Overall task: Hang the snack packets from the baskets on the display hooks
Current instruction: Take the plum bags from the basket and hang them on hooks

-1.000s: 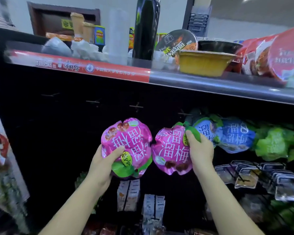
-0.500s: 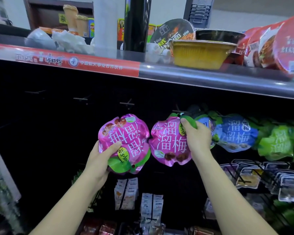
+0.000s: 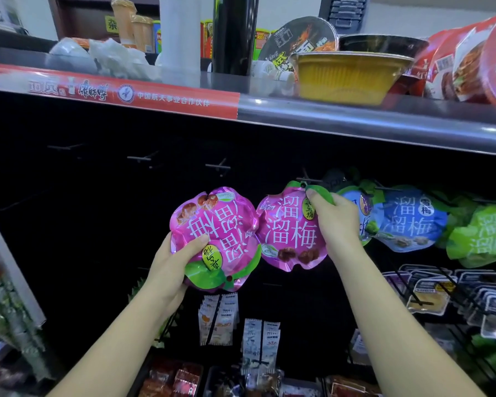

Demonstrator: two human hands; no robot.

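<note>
As left hand (image 3: 169, 267) grips upturned packet (image 3: 226, 224) (right hand (image 3: 335, 222), upright packet (image 3: 287, 233)), edges touch.

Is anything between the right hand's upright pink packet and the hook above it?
Nothing visible does: the upright pink foil snack packet, pinched by the right hand, has its hang hole right at the metal hook.

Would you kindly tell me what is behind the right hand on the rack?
A blue packet hangs just behind the right hand, which grips the upright pink packet. The hand covers the blue packet's left part, so its full print cannot be read.
</note>
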